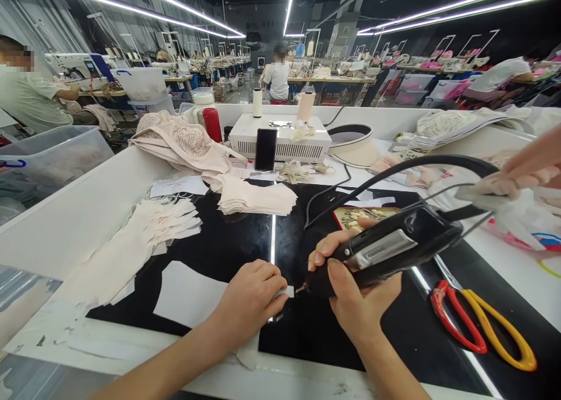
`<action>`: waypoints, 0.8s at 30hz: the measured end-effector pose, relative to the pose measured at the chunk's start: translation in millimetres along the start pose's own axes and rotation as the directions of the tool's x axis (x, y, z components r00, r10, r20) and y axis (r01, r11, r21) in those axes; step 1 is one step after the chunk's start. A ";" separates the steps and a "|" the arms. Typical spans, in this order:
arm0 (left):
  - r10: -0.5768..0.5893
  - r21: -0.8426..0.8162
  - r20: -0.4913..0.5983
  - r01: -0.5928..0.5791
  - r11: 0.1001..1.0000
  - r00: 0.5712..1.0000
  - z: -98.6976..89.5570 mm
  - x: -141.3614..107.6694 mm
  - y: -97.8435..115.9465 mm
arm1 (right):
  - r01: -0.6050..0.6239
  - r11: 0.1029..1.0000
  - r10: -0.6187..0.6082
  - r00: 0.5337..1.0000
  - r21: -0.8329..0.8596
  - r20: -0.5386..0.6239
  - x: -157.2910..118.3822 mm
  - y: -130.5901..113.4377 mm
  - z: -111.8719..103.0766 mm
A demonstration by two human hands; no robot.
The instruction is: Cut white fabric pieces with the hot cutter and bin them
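The right hand is wrapped around a black handheld tool with a silver metal lever, its long axis slanting from the small coppery tip at lower left up to the right. That tip points at a flat piece of white fabric, lying leftward of the right hand across the glossy black table, a narrow white end just short of the tip. The left hand, nearer the fabric, bends its fingers over it; pinching or merely pressing, I cannot tell.
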State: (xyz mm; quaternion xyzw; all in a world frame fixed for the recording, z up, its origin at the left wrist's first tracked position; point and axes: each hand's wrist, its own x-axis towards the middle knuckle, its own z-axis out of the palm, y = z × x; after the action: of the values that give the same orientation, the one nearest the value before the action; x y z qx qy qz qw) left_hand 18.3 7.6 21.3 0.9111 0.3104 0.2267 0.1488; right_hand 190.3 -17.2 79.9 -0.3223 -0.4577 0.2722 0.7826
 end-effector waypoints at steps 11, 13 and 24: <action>0.003 -0.027 -0.003 -0.003 1.000 1.000 1.6 -2.5 0.8 | 0.018 1.000 -0.017 1.000 0.017 -0.025 4.2 4.9 2.6; 0.004 -0.024 -0.001 -0.004 1.000 1.000 2.1 -2.4 0.3 | 0.023 1.000 -0.022 1.000 0.018 -0.015 3.9 4.6 2.7; 0.023 0.015 -0.009 -0.023 1.000 1.000 2.8 -2.9 0.5 | 0.028 0.999 -0.029 0.999 -0.022 -0.045 4.0 1.0 4.5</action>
State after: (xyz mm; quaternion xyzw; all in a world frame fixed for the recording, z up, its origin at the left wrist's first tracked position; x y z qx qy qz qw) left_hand 17.9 5.1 18.3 0.9145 0.3024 0.2304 0.1382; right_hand 187.9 -12.5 83.0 -0.3301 -0.4472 0.2490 0.7931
